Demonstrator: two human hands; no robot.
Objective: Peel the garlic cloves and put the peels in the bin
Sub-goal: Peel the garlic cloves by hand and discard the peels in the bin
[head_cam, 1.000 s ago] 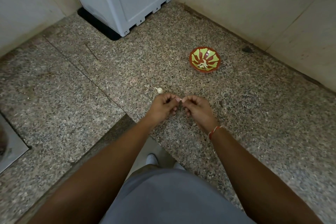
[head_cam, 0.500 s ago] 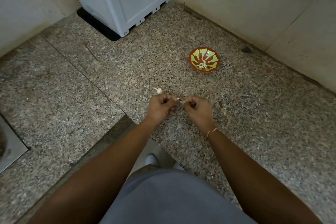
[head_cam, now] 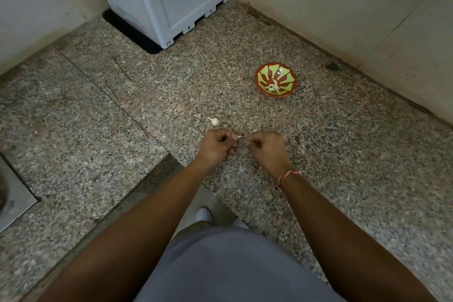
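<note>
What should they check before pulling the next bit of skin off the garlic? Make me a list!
1. Left hand grips the clove: ok, a pale bit shows at its fingertips.
2. Right hand has a pinch on the peel: cannot tell, too small to see.
3. Bowl within reach for peeled cloves: ok, it sits beyond the right hand with pale pieces inside.
4. Spare clove safe on the counter: ok, it lies just beyond the left hand, clear of the edge.
5. Bin ready for peels: cannot tell, none plainly shows.
</note>
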